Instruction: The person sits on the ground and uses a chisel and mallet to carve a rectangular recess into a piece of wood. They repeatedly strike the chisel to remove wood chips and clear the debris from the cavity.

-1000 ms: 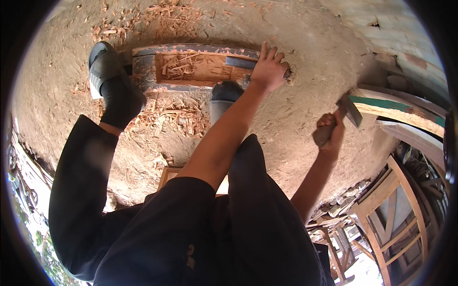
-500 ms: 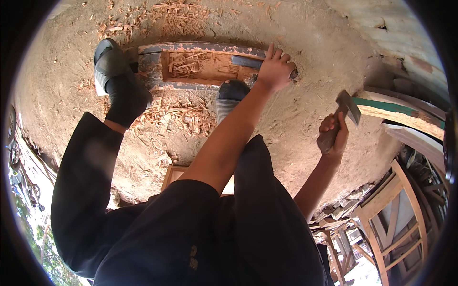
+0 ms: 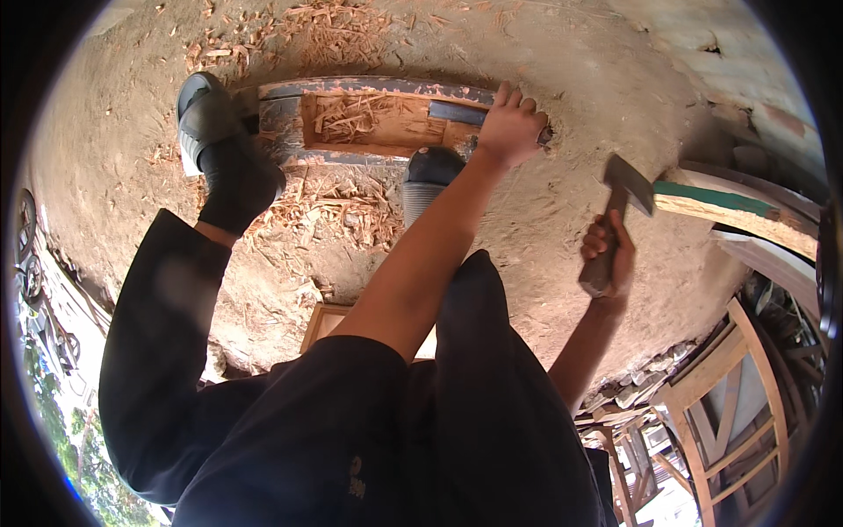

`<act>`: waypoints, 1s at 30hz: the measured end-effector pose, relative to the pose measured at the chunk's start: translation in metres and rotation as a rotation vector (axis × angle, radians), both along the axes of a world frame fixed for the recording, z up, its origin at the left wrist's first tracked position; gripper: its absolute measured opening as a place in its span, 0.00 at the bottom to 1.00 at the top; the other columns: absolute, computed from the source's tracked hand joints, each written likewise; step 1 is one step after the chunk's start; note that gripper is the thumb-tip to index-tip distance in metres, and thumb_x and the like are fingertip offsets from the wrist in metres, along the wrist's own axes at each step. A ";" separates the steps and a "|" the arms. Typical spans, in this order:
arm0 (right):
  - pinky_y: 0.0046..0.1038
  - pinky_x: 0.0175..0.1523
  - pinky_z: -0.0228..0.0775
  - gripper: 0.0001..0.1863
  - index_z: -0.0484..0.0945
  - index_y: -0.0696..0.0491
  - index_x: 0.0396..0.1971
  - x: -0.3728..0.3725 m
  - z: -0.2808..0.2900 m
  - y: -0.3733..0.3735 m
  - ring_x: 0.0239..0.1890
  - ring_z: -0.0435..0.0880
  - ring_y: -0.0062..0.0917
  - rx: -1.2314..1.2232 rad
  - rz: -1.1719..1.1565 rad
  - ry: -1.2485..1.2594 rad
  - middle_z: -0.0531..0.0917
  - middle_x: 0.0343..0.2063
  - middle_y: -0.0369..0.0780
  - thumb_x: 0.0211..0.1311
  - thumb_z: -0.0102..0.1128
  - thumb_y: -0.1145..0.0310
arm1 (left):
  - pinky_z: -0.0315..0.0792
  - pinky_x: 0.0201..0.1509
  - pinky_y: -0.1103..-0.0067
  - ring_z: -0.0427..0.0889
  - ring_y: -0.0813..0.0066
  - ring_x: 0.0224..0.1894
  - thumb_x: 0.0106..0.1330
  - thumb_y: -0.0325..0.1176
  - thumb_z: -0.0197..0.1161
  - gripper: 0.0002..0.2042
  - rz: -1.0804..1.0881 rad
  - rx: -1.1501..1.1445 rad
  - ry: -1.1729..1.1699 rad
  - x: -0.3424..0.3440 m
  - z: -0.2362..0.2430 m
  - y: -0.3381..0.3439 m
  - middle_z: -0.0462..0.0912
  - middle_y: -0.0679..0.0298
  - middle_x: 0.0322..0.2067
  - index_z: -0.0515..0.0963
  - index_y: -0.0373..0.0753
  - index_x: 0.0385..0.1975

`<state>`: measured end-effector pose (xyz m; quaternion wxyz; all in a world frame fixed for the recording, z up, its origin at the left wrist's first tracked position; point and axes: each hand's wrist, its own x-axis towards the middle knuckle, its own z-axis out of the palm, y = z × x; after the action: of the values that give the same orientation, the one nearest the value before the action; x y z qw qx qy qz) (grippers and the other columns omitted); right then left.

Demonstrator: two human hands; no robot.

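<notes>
My left hand is closed round a chisel, its dark flat blade lying over a recess in a wooden workpiece. The butt of the chisel shows just right of my fingers. Worn dark paint covers the curved workpiece, and its hollow has bare wood and loose chips inside. To the right, my right hand grips a hammer by its handle, with the metal head raised up and apart from the chisel.
My sandalled feet are at the workpiece's left end and near edge. Wood chips litter the dirt floor. Boards, one with a green edge, jut in from the right. Wooden chair frames stand at lower right.
My right hand has shifted slightly left, and the hammer head has swung left and a little up. The left hand keeps its hold on the chisel.
</notes>
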<state>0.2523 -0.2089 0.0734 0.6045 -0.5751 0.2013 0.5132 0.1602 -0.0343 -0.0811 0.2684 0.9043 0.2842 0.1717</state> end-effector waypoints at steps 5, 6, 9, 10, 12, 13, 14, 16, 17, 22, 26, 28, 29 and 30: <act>0.18 0.22 0.61 0.12 0.64 0.55 0.25 0.005 0.002 0.026 0.17 0.66 0.16 0.001 -0.294 -0.272 0.66 0.15 0.34 0.64 0.48 0.63 | 0.54 0.62 0.64 0.73 0.65 0.44 0.42 0.34 0.61 0.09 0.054 0.074 0.018 -0.003 0.000 0.001 0.78 0.63 0.31 0.80 0.44 0.25; 0.18 0.21 0.61 0.12 0.64 0.55 0.26 -0.010 -0.008 0.034 0.16 0.66 0.16 -0.054 -0.261 -0.292 0.65 0.14 0.34 0.64 0.48 0.63 | 0.54 0.62 0.64 0.73 0.65 0.44 0.42 0.35 0.61 0.09 0.055 0.074 0.021 -0.003 -0.001 0.000 0.78 0.63 0.31 0.80 0.44 0.26; 0.18 0.20 0.60 0.12 0.66 0.56 0.30 -0.057 -0.012 0.038 0.15 0.65 0.16 -0.111 0.254 0.009 0.65 0.15 0.34 0.63 0.50 0.62 | 0.51 0.63 0.59 0.72 0.63 0.46 0.42 0.43 0.66 0.14 0.043 0.033 0.041 -0.001 0.000 0.002 0.78 0.61 0.33 0.80 0.43 0.27; 0.18 0.20 0.60 0.12 0.66 0.56 0.31 -0.054 -0.012 0.038 0.15 0.65 0.16 -0.077 0.228 0.063 0.66 0.16 0.34 0.63 0.51 0.62 | 0.50 0.63 0.59 0.72 0.63 0.46 0.41 0.43 0.66 0.14 0.054 0.000 0.067 -0.005 0.003 0.002 0.78 0.61 0.33 0.80 0.43 0.27; 0.19 0.20 0.59 0.13 0.65 0.56 0.33 -0.039 -0.007 0.043 0.16 0.65 0.16 -0.008 0.190 0.173 0.67 0.17 0.34 0.61 0.53 0.61 | 0.50 0.62 0.57 0.71 0.63 0.46 0.40 0.43 0.67 0.15 0.089 -0.065 0.120 -0.011 0.011 0.006 0.78 0.61 0.33 0.80 0.43 0.27; 0.16 0.18 0.59 0.12 0.67 0.57 0.33 -0.038 -0.001 0.048 0.15 0.64 0.13 0.020 0.125 0.168 0.67 0.19 0.34 0.63 0.51 0.62 | 0.49 0.62 0.56 0.71 0.63 0.46 0.40 0.43 0.67 0.15 0.115 -0.066 0.114 -0.012 0.010 0.006 0.77 0.61 0.33 0.80 0.43 0.27; 0.16 0.18 0.59 0.12 0.67 0.58 0.33 -0.037 0.001 0.044 0.15 0.64 0.13 -0.006 0.112 0.124 0.67 0.19 0.34 0.63 0.51 0.62 | 0.48 0.62 0.55 0.70 0.63 0.46 0.40 0.43 0.67 0.15 0.141 -0.068 0.106 -0.013 0.008 0.005 0.77 0.62 0.33 0.80 0.43 0.27; 0.16 0.19 0.59 0.12 0.68 0.58 0.33 -0.024 0.004 0.029 0.15 0.64 0.13 -0.001 0.053 0.040 0.67 0.18 0.33 0.63 0.50 0.62 | 0.51 0.61 0.56 0.72 0.64 0.45 0.40 0.42 0.67 0.15 0.164 -0.042 0.067 -0.008 0.010 0.012 0.78 0.61 0.32 0.79 0.42 0.27; 0.16 0.19 0.59 0.12 0.68 0.58 0.33 -0.014 0.005 0.021 0.15 0.64 0.13 0.023 0.007 0.010 0.67 0.18 0.33 0.64 0.50 0.62 | 0.54 0.60 0.58 0.73 0.64 0.43 0.40 0.41 0.66 0.14 0.163 -0.022 0.045 -0.007 0.012 0.014 0.78 0.60 0.31 0.79 0.41 0.27; 0.17 0.21 0.60 0.12 0.67 0.58 0.33 0.010 0.019 -0.023 0.16 0.65 0.14 0.031 -0.135 -0.015 0.67 0.18 0.33 0.64 0.49 0.62 | 0.73 0.40 0.69 0.81 0.63 0.29 0.42 0.35 0.64 0.11 0.053 -0.261 -0.036 0.007 0.068 0.005 0.80 0.56 0.23 0.76 0.37 0.25; 0.17 0.22 0.60 0.12 0.67 0.56 0.32 0.006 0.006 -0.053 0.17 0.64 0.15 0.043 -0.183 0.073 0.67 0.18 0.33 0.64 0.50 0.61 | 0.75 0.30 0.70 0.82 0.60 0.26 0.43 0.34 0.63 0.12 -0.020 -0.287 -0.049 0.026 0.092 0.003 0.80 0.53 0.21 0.75 0.35 0.26; 0.17 0.23 0.60 0.11 0.67 0.55 0.33 -0.001 -0.001 -0.063 0.18 0.64 0.15 0.040 -0.177 0.136 0.67 0.18 0.33 0.64 0.49 0.61 | 0.75 0.30 0.70 0.82 0.60 0.27 0.44 0.35 0.63 0.12 -0.009 -0.317 -0.041 0.027 0.090 0.006 0.80 0.52 0.21 0.75 0.35 0.26; 0.17 0.23 0.60 0.12 0.67 0.55 0.33 -0.004 -0.007 -0.068 0.18 0.64 0.15 0.019 -0.175 0.163 0.66 0.18 0.33 0.63 0.49 0.61 | 0.75 0.31 0.69 0.82 0.59 0.27 0.44 0.35 0.62 0.12 0.005 -0.332 -0.057 0.026 0.087 0.010 0.80 0.52 0.21 0.75 0.35 0.27; 0.17 0.23 0.59 0.12 0.67 0.55 0.33 -0.010 -0.008 -0.066 0.18 0.64 0.15 0.005 -0.173 0.168 0.66 0.18 0.32 0.63 0.50 0.61 | 0.75 0.31 0.69 0.82 0.59 0.27 0.44 0.35 0.62 0.12 0.023 -0.341 -0.068 0.024 0.084 0.014 0.80 0.52 0.21 0.75 0.34 0.27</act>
<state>0.2426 -0.2747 0.0650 0.6289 -0.5091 0.2988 0.5059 0.1841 -0.0207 0.0029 0.4255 0.8360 0.3101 0.1546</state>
